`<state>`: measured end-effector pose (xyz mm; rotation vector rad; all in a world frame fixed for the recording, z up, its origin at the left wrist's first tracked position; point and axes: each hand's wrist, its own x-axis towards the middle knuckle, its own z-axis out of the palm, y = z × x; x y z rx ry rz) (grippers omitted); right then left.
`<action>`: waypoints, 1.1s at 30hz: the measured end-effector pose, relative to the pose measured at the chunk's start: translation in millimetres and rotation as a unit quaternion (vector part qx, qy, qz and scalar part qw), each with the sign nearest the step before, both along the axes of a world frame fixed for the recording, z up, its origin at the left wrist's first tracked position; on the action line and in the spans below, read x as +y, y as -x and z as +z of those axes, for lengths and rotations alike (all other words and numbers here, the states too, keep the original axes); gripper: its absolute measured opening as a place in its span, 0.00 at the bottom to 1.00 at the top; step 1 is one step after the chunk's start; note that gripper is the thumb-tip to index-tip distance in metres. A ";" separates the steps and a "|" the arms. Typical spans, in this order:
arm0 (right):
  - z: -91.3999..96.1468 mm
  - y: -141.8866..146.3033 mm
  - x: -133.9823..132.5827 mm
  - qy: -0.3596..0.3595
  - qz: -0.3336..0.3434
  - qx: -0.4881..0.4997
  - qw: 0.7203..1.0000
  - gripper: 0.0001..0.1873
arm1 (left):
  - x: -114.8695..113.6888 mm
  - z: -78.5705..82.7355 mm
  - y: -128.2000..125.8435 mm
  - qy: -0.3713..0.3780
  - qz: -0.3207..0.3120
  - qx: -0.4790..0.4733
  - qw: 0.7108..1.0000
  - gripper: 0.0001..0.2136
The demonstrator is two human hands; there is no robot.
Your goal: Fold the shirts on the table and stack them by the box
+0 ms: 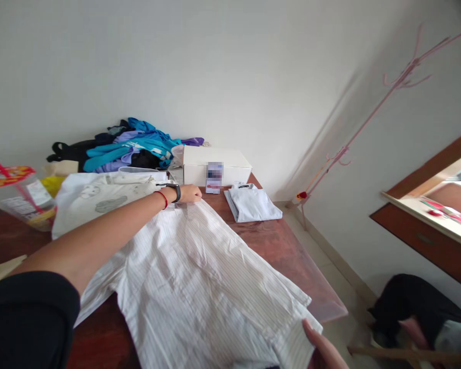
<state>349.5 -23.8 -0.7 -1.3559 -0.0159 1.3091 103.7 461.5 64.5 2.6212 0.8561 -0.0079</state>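
A white shirt with thin stripes (200,266) lies spread across the dark reddish table (261,241), its surface creased. Reaching over from the left, my left hand (191,193) is closed on the shirt's far edge, beside the white box. At the lower right my right hand (325,348) grips the near corner, thumb on top and the other fingers hidden under the cloth. Cream fabric with grey prints (111,197) lies beyond my left forearm, partly covered by it. To the right of my left hand sits a folded pale blue shirt (253,202).
Blue, purple and black clothes (138,146) are heaped against the wall. A white box (218,159) has a small card (214,178) against its front. A plastic cup with a red straw (26,197) stands left. A pink coat rack (353,138) leans in view right, near dark clothing (415,307).
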 end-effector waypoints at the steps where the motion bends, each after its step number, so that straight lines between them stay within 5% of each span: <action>1: -0.7 2.0 1.7 0.010 -0.005 -0.019 1.000 0.43 | 2.7 0.5 0.5 0.008 -0.004 0.002 1.000 0.09; 5: 4.7 12.6 7.5 0.022 -0.014 -0.070 0.997 0.28 | 10.6 0.8 -0.2 0.025 -0.026 0.005 0.999 0.13; 11: 11.9 13.7 11.7 0.021 -0.025 -0.124 0.992 0.31 | 10.8 -13.0 -7.4 -0.044 -0.023 -0.009 0.999 0.17; 18: 1.3 -5.7 14.7 0.066 0.041 -0.233 0.969 0.31 | 7.5 -24.0 -5.8 -0.129 -0.004 -0.005 0.992 0.21; 25: 2.5 -19.0 18.9 0.085 0.128 -0.311 0.938 0.33 | 37.0 -21.5 8.5 -0.114 0.047 0.071 0.990 0.26; 28: 5.5 -21.3 20.3 0.110 0.165 -0.376 0.905 0.33 | 38.8 -18.9 10.1 -0.112 0.051 0.078 0.989 0.25; 33: 6.8 -27.3 15.0 0.180 0.179 -0.556 0.791 0.33 | 8.2 -1.6 9.8 -0.166 0.111 0.016 0.980 0.24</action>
